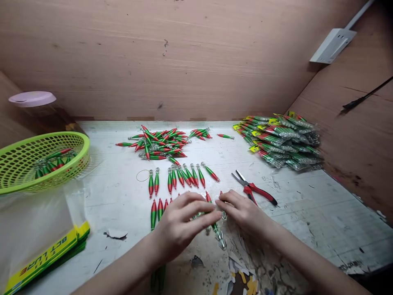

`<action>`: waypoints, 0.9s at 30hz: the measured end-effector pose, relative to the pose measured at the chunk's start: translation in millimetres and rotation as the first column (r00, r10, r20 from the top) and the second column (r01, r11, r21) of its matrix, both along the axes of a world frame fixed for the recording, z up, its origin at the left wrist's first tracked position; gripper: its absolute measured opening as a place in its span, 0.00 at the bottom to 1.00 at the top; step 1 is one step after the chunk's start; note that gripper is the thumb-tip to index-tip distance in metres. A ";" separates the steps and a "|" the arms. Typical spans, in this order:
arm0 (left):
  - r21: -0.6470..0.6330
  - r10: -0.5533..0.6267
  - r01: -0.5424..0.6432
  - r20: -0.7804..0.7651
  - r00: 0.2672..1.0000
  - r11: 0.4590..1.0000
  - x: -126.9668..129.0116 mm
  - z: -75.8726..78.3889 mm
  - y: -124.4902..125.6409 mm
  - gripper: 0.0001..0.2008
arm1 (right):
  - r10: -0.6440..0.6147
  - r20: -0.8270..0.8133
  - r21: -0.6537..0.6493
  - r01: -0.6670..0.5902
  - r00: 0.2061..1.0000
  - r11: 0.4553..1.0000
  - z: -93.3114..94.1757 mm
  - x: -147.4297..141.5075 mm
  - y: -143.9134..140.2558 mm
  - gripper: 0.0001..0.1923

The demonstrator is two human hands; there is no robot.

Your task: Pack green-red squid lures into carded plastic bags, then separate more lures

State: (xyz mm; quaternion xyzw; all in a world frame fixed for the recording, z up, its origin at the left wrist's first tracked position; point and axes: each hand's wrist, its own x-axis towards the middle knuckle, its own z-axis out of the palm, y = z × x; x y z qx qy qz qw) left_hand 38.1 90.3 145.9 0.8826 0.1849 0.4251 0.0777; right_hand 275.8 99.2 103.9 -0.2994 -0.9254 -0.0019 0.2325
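Note:
Red-and-green squid jigs with wire hook crowns lie in two rows on the white tabletop. My left hand (pixel 184 221) is over the nearer row, fingers stretched and apart, covering several of them. One jig (pixel 215 229) slants under its fingertips, red tip away from me and hooks towards me; whether they touch it, I cannot tell. Close beside it, my right hand (pixel 241 211) has its fingers closed on another jig (pixel 224 215), mostly hidden, with only its red tip and hooks showing. The farther row (pixel 184 176) lies beyond both hands.
Loose jigs form a pile (pixel 162 143) at the back. Bagged jigs (pixel 282 141) are heaped at back right, near red-handled pliers (pixel 258 192). On the left are a green basket (pixel 84 149) holding jigs, a lidded jar (pixel 32 98) and printed plastic bags (pixel 46 258). A thin ring (pixel 143 180) lies nearby.

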 end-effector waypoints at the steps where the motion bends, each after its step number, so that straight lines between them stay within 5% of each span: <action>1: 0.065 -0.009 0.014 -0.079 0.997 0.998 2.7 -0.2 -1.2 0.14 | 0.021 0.045 0.018 -0.021 0.999 1.000 -5.2 4.0 -0.6 0.14; 6: 0.200 0.058 0.009 -0.330 0.942 0.980 28.6 -4.4 4.2 0.09 | 0.055 0.143 0.061 -0.065 0.988 0.996 -20.6 19.1 -1.0 0.16; 12: 0.244 0.078 0.102 -0.631 0.772 0.964 63.3 -23.6 44.2 0.06 | 0.023 0.121 -0.113 -0.009 0.992 0.994 -23.4 31.3 1.4 0.14; 20: 0.139 0.009 0.146 -0.754 0.657 0.979 60.6 -20.3 56.6 0.03 | 0.079 0.179 0.125 -0.103 0.981 0.987 -23.7 39.3 0.9 0.20; 27: 0.050 0.152 -0.152 -0.590 0.793 0.987 35.7 -3.6 66.0 0.10 | 0.087 0.298 0.138 -0.133 0.951 0.981 -20.8 35.8 2.2 0.26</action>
